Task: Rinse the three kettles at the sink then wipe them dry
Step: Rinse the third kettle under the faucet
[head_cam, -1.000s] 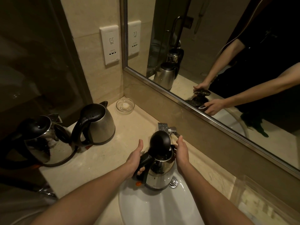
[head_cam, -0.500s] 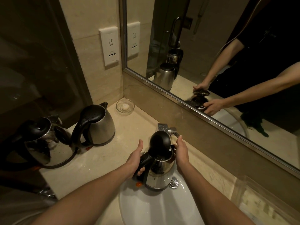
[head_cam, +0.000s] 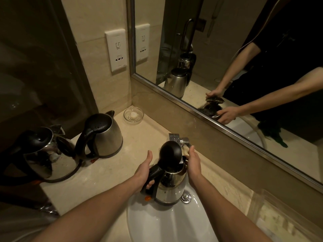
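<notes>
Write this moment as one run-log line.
left hand: grips handle | right hand: steadies kettle | lid open | over sink

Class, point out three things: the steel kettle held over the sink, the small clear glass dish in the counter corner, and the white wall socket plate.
Steel kettle held over the sink [head_cam: 172, 186]: head view, shiny body.
Small clear glass dish [head_cam: 133, 115]: head view, centre.
White wall socket plate [head_cam: 116, 51]: head view, middle of plate.

Dim bathroom, beige tiled wall [head_cam: 97, 55], framed mirror [head_cam: 227, 55], marble counter [head_cam: 108, 173]
</notes>
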